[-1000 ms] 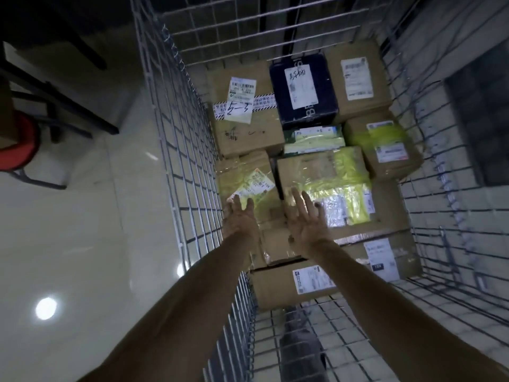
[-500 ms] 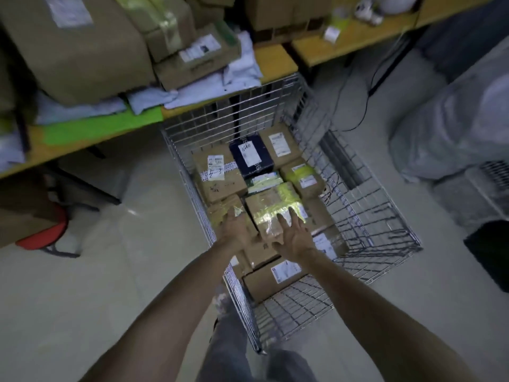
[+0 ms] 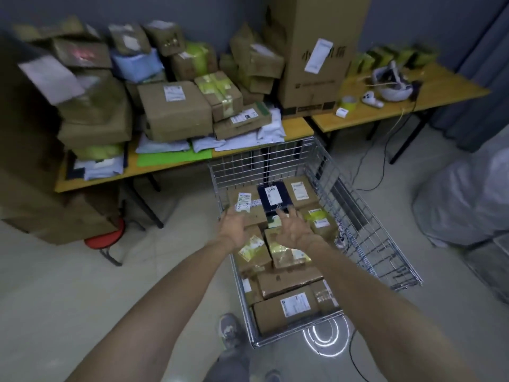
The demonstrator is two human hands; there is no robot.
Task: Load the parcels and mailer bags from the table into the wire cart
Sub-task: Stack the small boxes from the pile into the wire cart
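The wire cart (image 3: 366,216) stands on the floor in front of me, its bottom covered with several brown cardboard parcels (image 3: 286,307) and one dark blue parcel (image 3: 273,197). My left hand (image 3: 233,228) and my right hand (image 3: 293,230) hover side by side above the cart, fingers spread, holding nothing. Behind the cart a yellow table (image 3: 297,128) carries a heap of brown boxes (image 3: 176,111), white mailer bags (image 3: 248,137) and a green sheet (image 3: 173,158).
A tall carton (image 3: 316,51) stands at the table's right end. A second table (image 3: 407,103) holds a headset, a controller and a tape roll. A red stool (image 3: 106,239) and stacked cartons are at left, a grey bag (image 3: 465,197) at right, cables on the floor.
The view has lifted from deep inside the cart to take in both tables. Both hands have risen off the parcels and moved toward the cart's far end, empty throughout.
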